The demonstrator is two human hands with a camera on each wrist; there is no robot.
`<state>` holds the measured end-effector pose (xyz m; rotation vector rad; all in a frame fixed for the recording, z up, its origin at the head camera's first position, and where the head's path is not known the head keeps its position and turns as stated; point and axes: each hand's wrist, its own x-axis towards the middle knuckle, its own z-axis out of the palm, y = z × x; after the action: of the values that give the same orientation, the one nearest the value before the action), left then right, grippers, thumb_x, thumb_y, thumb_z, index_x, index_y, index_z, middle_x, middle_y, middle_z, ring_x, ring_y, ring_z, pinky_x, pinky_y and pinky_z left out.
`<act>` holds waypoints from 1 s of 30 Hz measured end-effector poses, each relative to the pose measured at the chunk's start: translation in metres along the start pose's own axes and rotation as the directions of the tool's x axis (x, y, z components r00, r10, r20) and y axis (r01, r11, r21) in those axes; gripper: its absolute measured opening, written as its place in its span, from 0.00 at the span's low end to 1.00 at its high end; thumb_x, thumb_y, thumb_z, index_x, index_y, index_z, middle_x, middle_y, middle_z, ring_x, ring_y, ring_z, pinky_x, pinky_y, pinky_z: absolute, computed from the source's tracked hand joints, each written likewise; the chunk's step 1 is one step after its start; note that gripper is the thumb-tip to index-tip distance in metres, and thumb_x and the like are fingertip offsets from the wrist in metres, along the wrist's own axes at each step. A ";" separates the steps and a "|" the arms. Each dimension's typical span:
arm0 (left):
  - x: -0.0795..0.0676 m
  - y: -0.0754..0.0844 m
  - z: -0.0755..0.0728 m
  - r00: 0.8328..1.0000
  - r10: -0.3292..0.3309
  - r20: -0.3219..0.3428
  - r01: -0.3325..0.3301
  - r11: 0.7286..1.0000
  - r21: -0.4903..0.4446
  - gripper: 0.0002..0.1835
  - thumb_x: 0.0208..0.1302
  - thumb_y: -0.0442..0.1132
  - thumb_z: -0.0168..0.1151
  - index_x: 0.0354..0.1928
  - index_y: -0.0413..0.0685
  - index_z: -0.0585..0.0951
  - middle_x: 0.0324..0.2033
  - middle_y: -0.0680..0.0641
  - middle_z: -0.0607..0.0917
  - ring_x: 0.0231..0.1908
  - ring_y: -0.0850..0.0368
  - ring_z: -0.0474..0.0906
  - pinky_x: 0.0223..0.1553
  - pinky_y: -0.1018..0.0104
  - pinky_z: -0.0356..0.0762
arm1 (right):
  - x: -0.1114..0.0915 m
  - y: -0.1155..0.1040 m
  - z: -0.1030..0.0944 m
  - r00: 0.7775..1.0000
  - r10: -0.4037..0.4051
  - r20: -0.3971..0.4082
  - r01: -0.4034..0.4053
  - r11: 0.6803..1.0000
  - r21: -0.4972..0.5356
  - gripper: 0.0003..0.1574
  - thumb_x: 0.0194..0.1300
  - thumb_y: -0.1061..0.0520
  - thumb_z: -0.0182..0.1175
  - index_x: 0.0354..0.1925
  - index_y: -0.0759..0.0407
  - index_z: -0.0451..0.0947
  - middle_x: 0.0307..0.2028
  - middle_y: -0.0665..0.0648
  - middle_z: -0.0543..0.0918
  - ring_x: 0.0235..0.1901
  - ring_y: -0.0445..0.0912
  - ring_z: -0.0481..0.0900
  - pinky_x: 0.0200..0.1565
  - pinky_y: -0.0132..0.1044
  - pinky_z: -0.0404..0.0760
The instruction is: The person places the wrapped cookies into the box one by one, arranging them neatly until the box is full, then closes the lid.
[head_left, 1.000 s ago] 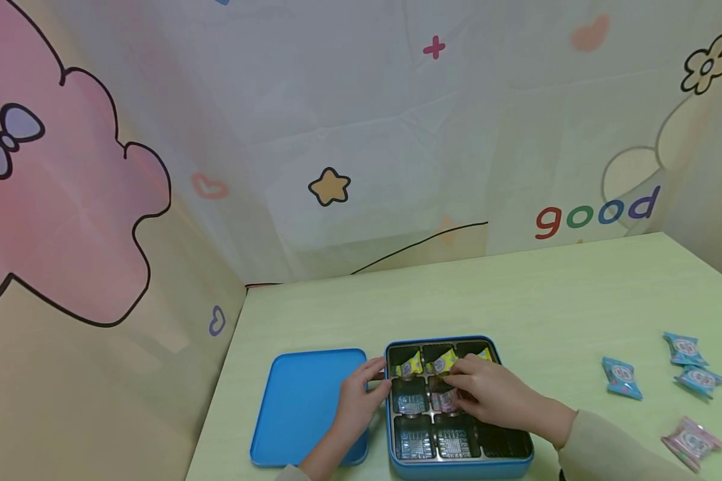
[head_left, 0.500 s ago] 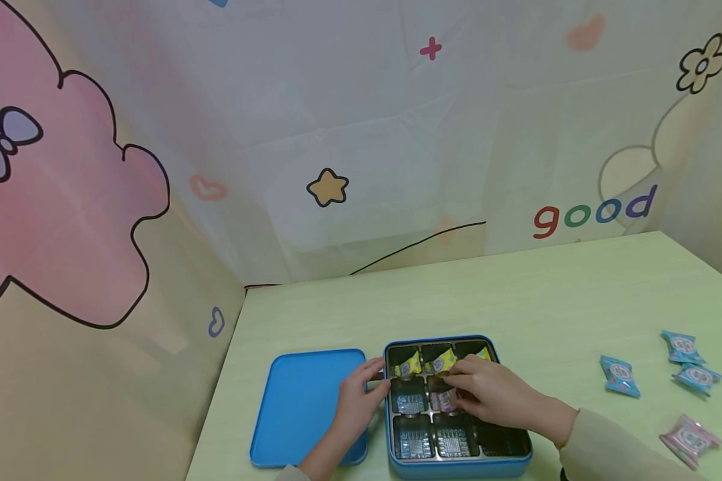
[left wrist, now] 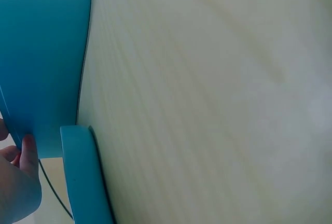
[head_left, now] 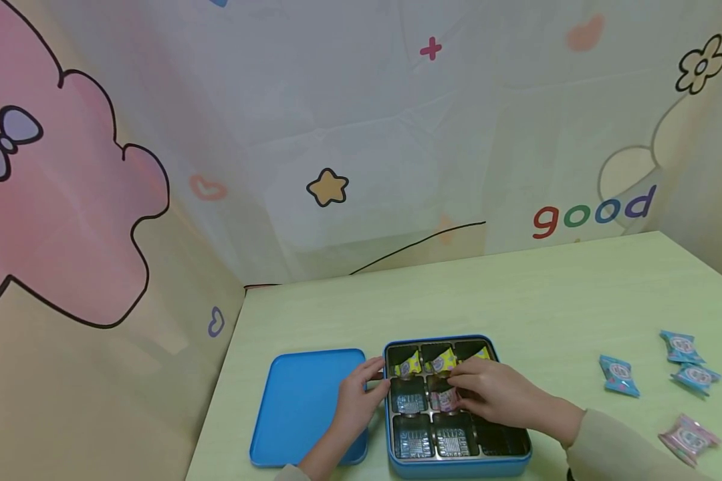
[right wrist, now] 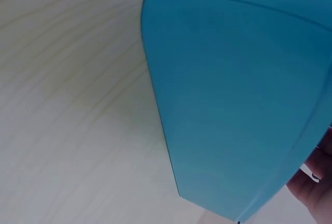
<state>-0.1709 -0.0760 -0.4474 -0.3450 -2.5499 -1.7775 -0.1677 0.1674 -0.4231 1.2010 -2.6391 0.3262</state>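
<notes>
A blue box (head_left: 460, 469) with a dark divided insert stands on the table, its lid off. My left hand (head_left: 356, 394) rests at its left rim, thumb and fingertips touching the edge; the left wrist view shows the thumb (left wrist: 29, 149) against the blue outer wall. Over the box's right side, my right hand (head_left: 495, 393) reaches into the middle compartment and pinches a pink wrapped candy (head_left: 442, 401) at its right end. Yellow wrapped candies (head_left: 410, 365) sit in the back row, the right one partly covered by my right hand. In the right wrist view, its fingers (right wrist: 319, 164) show past the box.
The flat blue lid (head_left: 307, 407) lies left of the box, under my left forearm. To the right are several loose candies: a blue one (head_left: 619, 376), two more blue ones farther right, and a pink one (head_left: 690, 439) nearer the front. A printed cloth (head_left: 397, 147) hangs behind the table.
My right hand has shifted slightly to the right, showing a little more of the pink candy in the middle compartment. The left hand stays at the box rim.
</notes>
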 end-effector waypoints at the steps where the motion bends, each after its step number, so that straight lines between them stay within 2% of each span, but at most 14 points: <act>1: 0.000 -0.001 0.000 1.000 -0.001 0.001 0.001 1.000 -0.002 0.20 0.58 0.29 0.55 0.53 0.29 0.72 0.54 0.34 0.71 0.47 0.41 0.74 0.41 0.60 0.79 | 0.000 0.000 0.000 1.000 0.001 0.003 -0.001 1.000 0.001 0.16 0.50 0.55 0.64 0.38 0.60 0.81 0.39 0.54 0.81 0.39 0.46 0.78 0.39 0.39 0.80; 9: 0.009 -0.030 0.005 1.000 0.012 -0.009 -0.012 1.000 0.017 0.21 0.57 0.36 0.58 0.54 0.37 0.74 0.55 0.41 0.73 0.46 0.47 0.76 0.40 0.66 0.79 | -0.003 0.003 -0.004 1.000 0.007 -0.001 -0.008 1.000 -0.008 0.15 0.50 0.54 0.64 0.38 0.59 0.81 0.39 0.53 0.81 0.38 0.45 0.78 0.39 0.39 0.79; 16: 0.009 -0.031 0.006 1.000 -0.007 -0.005 0.007 1.000 0.016 0.21 0.58 0.36 0.57 0.54 0.39 0.74 0.55 0.42 0.73 0.46 0.48 0.76 0.41 0.68 0.79 | -0.006 0.005 -0.007 1.000 0.004 -0.014 -0.004 1.000 -0.008 0.15 0.50 0.54 0.64 0.38 0.58 0.81 0.40 0.53 0.81 0.39 0.45 0.78 0.39 0.39 0.79; 23: 0.008 -0.033 0.005 1.000 0.007 0.009 -0.007 1.000 -0.025 0.21 0.59 0.37 0.56 0.55 0.38 0.73 0.56 0.41 0.72 0.48 0.46 0.74 0.41 0.72 0.78 | -0.012 0.013 -0.005 0.994 -0.042 -0.105 0.039 0.999 -0.027 0.14 0.48 0.56 0.65 0.36 0.57 0.81 0.39 0.52 0.80 0.39 0.44 0.78 0.38 0.39 0.80; 30: 0.009 -0.033 0.005 1.000 0.016 0.000 -0.016 1.000 -0.013 0.21 0.58 0.37 0.57 0.54 0.38 0.73 0.55 0.41 0.72 0.47 0.47 0.75 0.41 0.69 0.79 | -0.018 0.018 -0.005 0.989 -0.050 -0.140 0.044 0.998 -0.042 0.14 0.47 0.56 0.65 0.36 0.57 0.81 0.41 0.54 0.81 0.39 0.46 0.78 0.37 0.39 0.80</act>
<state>-0.1852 -0.0806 -0.4782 -0.3651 -2.5294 -1.7887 -0.1692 0.1930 -0.4260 1.1807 -2.4813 0.3364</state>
